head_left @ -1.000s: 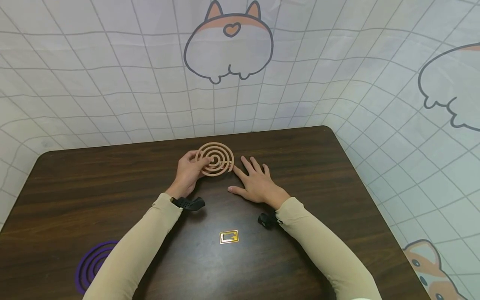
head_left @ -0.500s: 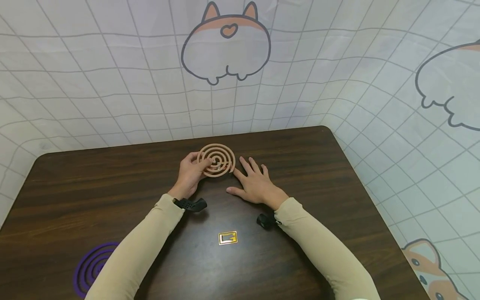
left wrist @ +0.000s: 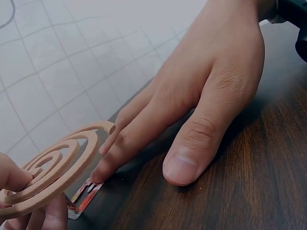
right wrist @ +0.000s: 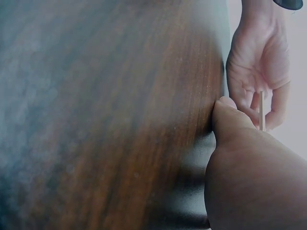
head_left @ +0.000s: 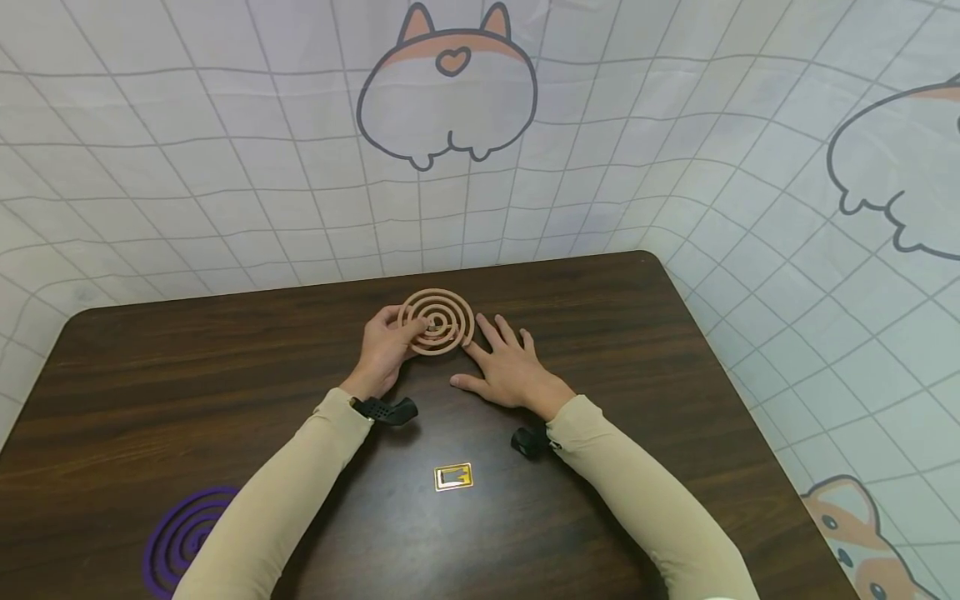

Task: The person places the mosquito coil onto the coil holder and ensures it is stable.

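Note:
My left hand [head_left: 384, 346] pinches a tan mosquito coil [head_left: 438, 322] near its middle, thumb on top, and holds it tilted above the table's far side. Beside it, my right hand [head_left: 513, 371] rests on the tabletop with its fingers spread. In the left wrist view, a fingertip of the right hand [left wrist: 206, 96] touches a small flat piece with red and white parts [left wrist: 87, 198] lying under the coil. Its kind cannot be told. From the right wrist view, the left hand [right wrist: 259, 62] shows the coil [right wrist: 262, 112] edge-on.
A purple spiral coil [head_left: 161, 542] lies at the table's left front, partly behind the left sleeve. Between the forearms sits a small gold-framed rectangular plate [head_left: 453, 477]. A patterned white curtain [head_left: 300, 167] stands behind the dark wooden table [head_left: 187, 375].
The left hand and coil have shifted slightly right, closer to the right hand. The right hand stays almost in place, and the head view has drifted a little.

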A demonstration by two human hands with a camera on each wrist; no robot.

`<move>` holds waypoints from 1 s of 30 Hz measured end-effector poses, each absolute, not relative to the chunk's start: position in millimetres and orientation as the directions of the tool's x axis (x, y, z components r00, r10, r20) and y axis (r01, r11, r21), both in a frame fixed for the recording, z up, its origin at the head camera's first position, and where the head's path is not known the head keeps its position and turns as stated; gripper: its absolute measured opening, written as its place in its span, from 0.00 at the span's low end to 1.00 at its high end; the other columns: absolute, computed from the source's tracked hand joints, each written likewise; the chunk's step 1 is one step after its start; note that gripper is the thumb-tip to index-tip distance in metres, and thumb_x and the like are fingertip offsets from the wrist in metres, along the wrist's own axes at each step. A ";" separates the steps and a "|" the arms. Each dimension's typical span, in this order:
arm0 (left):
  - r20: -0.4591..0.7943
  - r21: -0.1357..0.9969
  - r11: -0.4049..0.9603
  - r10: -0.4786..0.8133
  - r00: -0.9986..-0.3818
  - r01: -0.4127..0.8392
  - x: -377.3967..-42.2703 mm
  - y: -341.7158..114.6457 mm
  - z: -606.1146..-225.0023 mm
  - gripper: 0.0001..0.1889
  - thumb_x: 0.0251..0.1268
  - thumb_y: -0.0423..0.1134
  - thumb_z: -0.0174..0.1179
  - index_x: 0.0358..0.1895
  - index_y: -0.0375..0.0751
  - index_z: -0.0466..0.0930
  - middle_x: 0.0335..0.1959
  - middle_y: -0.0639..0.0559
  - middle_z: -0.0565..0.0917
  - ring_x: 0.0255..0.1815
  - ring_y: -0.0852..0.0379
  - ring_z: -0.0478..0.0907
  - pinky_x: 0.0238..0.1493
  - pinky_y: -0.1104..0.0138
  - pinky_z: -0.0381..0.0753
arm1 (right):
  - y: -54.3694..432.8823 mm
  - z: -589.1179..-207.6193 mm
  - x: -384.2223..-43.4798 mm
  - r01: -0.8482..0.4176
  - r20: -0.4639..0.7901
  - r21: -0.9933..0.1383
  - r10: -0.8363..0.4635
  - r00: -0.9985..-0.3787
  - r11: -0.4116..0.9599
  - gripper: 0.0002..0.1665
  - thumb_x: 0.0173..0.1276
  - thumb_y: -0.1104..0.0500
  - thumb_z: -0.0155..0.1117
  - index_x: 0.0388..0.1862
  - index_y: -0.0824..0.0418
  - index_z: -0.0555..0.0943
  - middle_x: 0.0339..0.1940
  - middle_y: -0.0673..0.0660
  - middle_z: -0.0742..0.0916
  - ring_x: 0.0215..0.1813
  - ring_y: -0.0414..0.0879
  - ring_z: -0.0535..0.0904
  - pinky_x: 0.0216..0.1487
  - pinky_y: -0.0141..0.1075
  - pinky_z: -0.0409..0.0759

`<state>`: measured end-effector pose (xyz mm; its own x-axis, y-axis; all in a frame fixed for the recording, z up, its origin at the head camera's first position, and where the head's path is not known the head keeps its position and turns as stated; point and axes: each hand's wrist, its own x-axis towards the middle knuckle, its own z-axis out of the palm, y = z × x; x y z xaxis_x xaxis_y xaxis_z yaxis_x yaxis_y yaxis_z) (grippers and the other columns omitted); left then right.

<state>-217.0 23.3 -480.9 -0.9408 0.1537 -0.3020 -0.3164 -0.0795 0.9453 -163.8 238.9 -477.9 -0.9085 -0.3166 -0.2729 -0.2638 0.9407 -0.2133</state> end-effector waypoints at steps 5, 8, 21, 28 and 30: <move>-0.301 0.945 -0.082 0.157 -0.941 -0.316 -216.1 24.3 -480.2 0.25 0.74 0.37 0.63 0.69 0.37 0.68 0.45 0.51 0.84 0.39 0.67 0.86 0.39 0.74 0.87 | 238.8 -477.3 -163.8 -0.263 -0.267 -0.224 -0.318 -0.909 0.939 0.48 0.74 0.21 0.42 0.86 0.38 0.51 0.90 0.55 0.44 0.89 0.61 0.37 0.82 0.70 0.47; -0.294 0.947 -0.085 0.158 -0.942 -0.310 -215.7 24.8 -480.6 0.25 0.73 0.36 0.63 0.69 0.37 0.68 0.44 0.52 0.84 0.38 0.67 0.86 0.39 0.74 0.88 | 239.0 -476.8 -163.8 -0.265 -0.268 -0.226 -0.321 -0.908 0.937 0.48 0.74 0.21 0.42 0.86 0.38 0.51 0.90 0.55 0.44 0.89 0.61 0.37 0.82 0.70 0.46; -0.298 0.945 -0.083 0.188 -0.936 -0.317 -219.0 25.9 -484.6 0.26 0.73 0.36 0.64 0.69 0.33 0.68 0.40 0.55 0.85 0.35 0.67 0.87 0.38 0.74 0.87 | 239.8 -476.5 -163.8 -0.267 -0.275 -0.223 -0.324 -0.905 0.937 0.48 0.74 0.21 0.42 0.86 0.35 0.48 0.90 0.56 0.43 0.89 0.61 0.37 0.82 0.70 0.46; -0.299 0.947 -0.066 0.183 -0.936 -0.316 -218.5 25.6 -484.2 0.27 0.73 0.37 0.64 0.69 0.33 0.67 0.39 0.55 0.85 0.35 0.66 0.87 0.38 0.74 0.88 | 239.6 -478.9 -163.8 -0.271 -0.270 -0.224 -0.326 -0.906 0.936 0.48 0.73 0.21 0.41 0.86 0.36 0.48 0.90 0.56 0.43 0.89 0.61 0.37 0.82 0.70 0.47; -0.305 0.945 -0.063 0.177 -0.936 -0.320 -218.0 26.2 -483.3 0.26 0.73 0.37 0.64 0.69 0.34 0.68 0.40 0.55 0.85 0.36 0.66 0.87 0.38 0.74 0.88 | 239.7 -479.1 -163.6 -0.270 -0.268 -0.225 -0.326 -0.907 0.936 0.48 0.73 0.21 0.41 0.86 0.36 0.49 0.90 0.56 0.44 0.89 0.61 0.37 0.82 0.70 0.47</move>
